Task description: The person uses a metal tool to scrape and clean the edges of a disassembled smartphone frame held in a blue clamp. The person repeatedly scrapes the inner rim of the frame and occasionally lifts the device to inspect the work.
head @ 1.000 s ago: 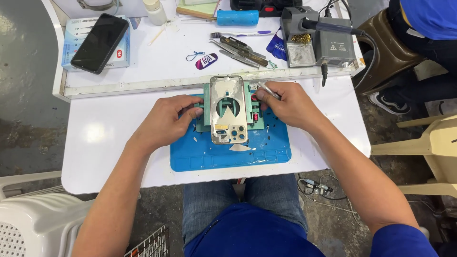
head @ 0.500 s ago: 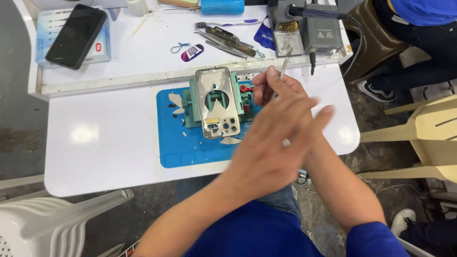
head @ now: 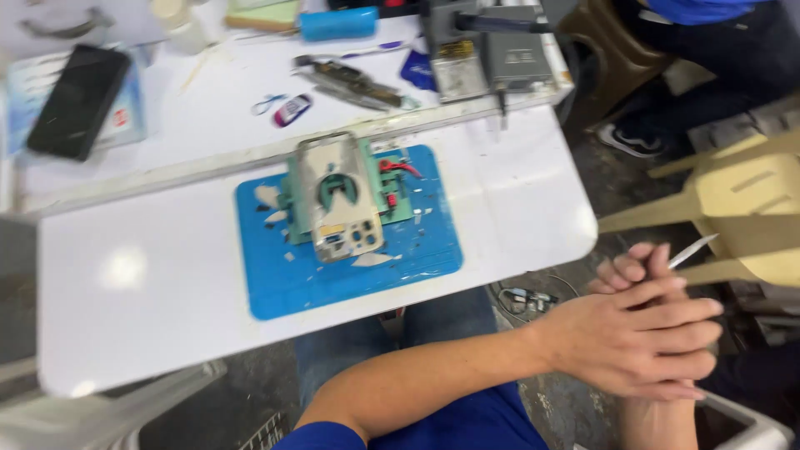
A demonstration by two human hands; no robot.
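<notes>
Hands meet off the right edge of the white surface [head: 150,283], out over the floor. The left hand [head: 642,346] reaches across the body and lies flat, fingers stretched out and holding nothing, pressed over the right hand [head: 633,268]. Only the knuckles and curled fingers of the right hand show above it. They are closed around thin metal tweezers [head: 692,250], whose pointed tip sticks out up and to the right past the fingertips.

Well to the left of both hands, on the surface, lies a blue work mat [head: 283,283]. A green holder [head: 393,200] sits on the mat with an opened phone housing [head: 337,200] clamped in it, camera cut-outs toward the near edge. Small pale scraps [head: 372,259] lie on the mat just beside the housing.

Farther from the hands, at the back of the surface, a black phone [head: 77,100] rests on a light tray, with a blue cylinder [head: 337,23] and a grey soldering station [head: 487,54] nearby. A tan plastic chair [head: 742,200] stands just beyond the hands.
</notes>
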